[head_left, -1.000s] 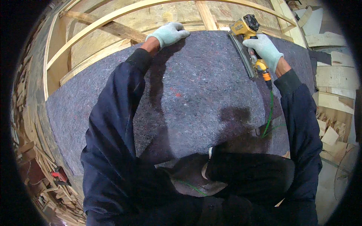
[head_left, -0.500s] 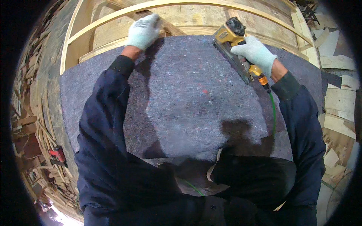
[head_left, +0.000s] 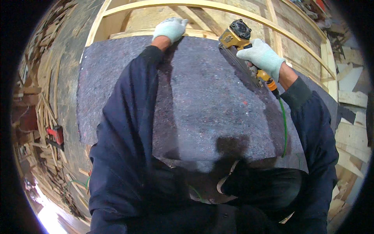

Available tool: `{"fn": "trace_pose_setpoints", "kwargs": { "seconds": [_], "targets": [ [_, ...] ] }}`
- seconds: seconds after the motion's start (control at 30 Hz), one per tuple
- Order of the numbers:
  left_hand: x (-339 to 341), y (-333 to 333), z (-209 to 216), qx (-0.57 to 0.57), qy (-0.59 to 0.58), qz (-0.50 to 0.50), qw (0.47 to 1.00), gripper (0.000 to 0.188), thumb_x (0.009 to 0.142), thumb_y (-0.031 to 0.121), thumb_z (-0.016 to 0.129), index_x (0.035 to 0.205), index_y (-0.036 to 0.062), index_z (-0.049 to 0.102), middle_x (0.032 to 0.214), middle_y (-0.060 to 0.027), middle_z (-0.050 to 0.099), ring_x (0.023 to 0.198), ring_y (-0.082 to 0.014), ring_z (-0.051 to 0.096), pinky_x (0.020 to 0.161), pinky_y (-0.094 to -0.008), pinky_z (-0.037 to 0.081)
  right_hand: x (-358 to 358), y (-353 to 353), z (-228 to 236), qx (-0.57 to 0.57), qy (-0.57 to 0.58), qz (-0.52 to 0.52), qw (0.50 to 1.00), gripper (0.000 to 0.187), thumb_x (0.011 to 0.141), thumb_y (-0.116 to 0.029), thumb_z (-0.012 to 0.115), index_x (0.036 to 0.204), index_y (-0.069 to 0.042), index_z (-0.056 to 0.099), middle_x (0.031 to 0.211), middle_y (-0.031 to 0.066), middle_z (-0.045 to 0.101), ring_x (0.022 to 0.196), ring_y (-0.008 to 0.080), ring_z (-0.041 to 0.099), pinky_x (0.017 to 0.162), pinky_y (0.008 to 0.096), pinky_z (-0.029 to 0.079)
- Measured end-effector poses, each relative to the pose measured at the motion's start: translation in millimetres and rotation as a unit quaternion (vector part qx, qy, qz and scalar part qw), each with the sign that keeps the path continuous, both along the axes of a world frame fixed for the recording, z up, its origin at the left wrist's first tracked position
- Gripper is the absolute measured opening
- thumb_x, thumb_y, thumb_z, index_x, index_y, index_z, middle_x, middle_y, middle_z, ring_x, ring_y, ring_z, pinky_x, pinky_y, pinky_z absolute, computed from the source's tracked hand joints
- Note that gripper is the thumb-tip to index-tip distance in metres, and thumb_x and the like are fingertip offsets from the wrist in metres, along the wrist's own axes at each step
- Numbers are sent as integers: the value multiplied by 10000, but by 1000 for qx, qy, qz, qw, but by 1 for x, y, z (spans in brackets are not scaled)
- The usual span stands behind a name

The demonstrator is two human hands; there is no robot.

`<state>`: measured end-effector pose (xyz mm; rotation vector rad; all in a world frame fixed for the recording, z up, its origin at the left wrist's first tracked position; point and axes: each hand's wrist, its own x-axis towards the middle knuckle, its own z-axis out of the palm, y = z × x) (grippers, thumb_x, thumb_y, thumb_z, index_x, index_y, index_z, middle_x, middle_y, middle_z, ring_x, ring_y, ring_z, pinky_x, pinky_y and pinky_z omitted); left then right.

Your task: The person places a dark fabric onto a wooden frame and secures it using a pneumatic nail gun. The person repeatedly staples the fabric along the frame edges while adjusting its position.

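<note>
A grey-purple felt sheet (head_left: pixel 210 101) lies in front of me, its far edge along a rail of a pale wooden frame (head_left: pixel 152 4). My left hand (head_left: pixel 170 30), in a whitish knit glove, is at that far edge. Its fingers curl closed over the felt's border, the tips partly hidden. My right hand (head_left: pixel 263 56), gloved alike, wraps round the handle of a yellow and black air nail gun (head_left: pixel 233 39). The gun is tilted above the felt, its black round cap toward the frame. A green air hose (head_left: pixel 284 124) runs from its orange fitting back toward me.
Diagonal wooden braces (head_left: pixel 204 19) cross the frame's inside. On the left, a red and black tool (head_left: pixel 56 135) lies among thin wood strips (head_left: pixel 44 105). Board offcuts (head_left: pixel 352 136) are piled at the right. My knees press near the felt's near edge.
The view has shifted, so frame and felt sit further right in the picture. My left hand stays at the felt's edge. The nail gun is now further left over the felt, still in my right hand.
</note>
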<state>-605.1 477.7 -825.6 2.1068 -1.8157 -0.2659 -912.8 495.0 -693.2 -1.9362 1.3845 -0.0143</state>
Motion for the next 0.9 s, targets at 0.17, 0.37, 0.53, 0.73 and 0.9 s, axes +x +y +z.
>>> {"fn": "trace_pose_setpoints", "kwargs": {
  "seconds": [0.17, 0.37, 0.53, 0.73, 0.9],
  "targets": [
    [26, 20, 11, -126, 140, 45, 981, 455, 1007, 443, 475, 1188, 98, 711, 1150, -223, 706, 1085, -417, 661, 963, -484, 503, 59, 4, -2, 40, -38, 34, 998, 358, 792, -327, 710, 751, 29, 690, 640, 94, 636, 525, 171, 613, 496, 324, 492],
    [185, 137, 31, -240, -35, 168, 955, 407, 990, 409, 513, 1211, 110, 676, 1133, -206, 709, 1088, -394, 663, 933, -483, 516, 132, 10, -7, 9, -35, 87, 996, 371, 787, -321, 715, 745, 47, 691, 626, 104, 638, 540, 170, 634, 518, 326, 516],
    [289, 298, 11, -50, -135, 338, 930, 392, 1014, 344, 457, 1278, 101, 615, 1195, -220, 686, 1102, -413, 650, 946, -506, 507, 187, 25, -8, 7, -31, 116, 993, 351, 787, -312, 713, 752, 37, 701, 638, 101, 653, 551, 169, 640, 519, 327, 517],
    [301, 369, -32, 35, -77, 301, 950, 498, 1070, 394, 291, 1255, 71, 623, 1265, -240, 650, 1184, -426, 601, 999, -489, 470, 254, 32, -12, 25, -61, 141, 988, 280, 797, -273, 708, 734, -1, 697, 629, 74, 645, 542, 148, 628, 483, 322, 487],
    [290, 364, -19, 37, 35, 368, 928, 534, 1065, 409, 263, 1278, 83, 629, 1312, -232, 631, 1224, -424, 579, 1034, -486, 440, 305, 42, -17, 4, -58, 153, 987, 241, 804, -232, 707, 711, -11, 679, 603, 62, 618, 514, 144, 601, 474, 300, 470]
  ]
}}
